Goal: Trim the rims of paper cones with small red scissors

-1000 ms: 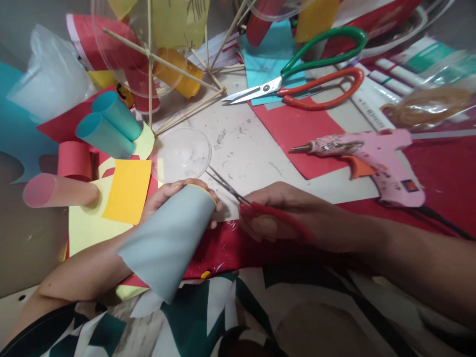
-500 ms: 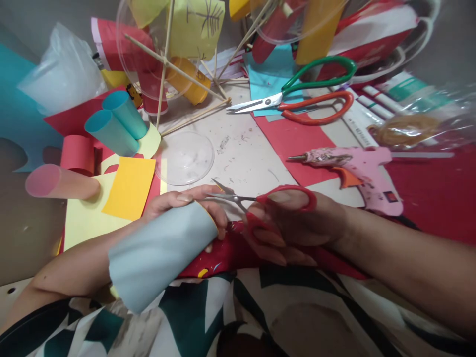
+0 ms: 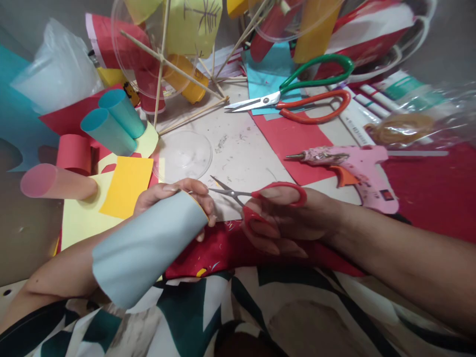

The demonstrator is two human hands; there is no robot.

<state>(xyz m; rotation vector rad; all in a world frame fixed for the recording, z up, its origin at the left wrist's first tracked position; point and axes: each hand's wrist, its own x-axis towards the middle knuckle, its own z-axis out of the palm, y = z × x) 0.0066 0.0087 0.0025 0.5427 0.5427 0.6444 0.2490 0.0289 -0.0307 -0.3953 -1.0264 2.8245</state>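
A light blue paper tube (image 3: 148, 248) slants across my lap, its upper end showing a thin yellow edge. My left hand (image 3: 197, 193) is closed round that upper end, the thumb on top and the fingers beyond the rim. Small red-handled scissors (image 3: 232, 193) sit in my right hand (image 3: 297, 218), with thumb and fingers through the loops. Their blades are spread and point left, just past the tube's end near my left fingertips. I cannot tell whether they touch anything.
A pink glue gun (image 3: 345, 168) lies to the right, below large scissors (image 3: 282, 99) with green and red handles. Ahead stands a stick frame (image 3: 163, 59) with clear plastic discs. On the left are teal tubes (image 3: 107, 131), a pink tube (image 3: 55, 181) and yellow paper (image 3: 128, 186).
My left hand and the blue tube have shifted left and slightly up, away from the scissors. The scissors have moved a little left, blades still apart. The whole view has drifted slightly.
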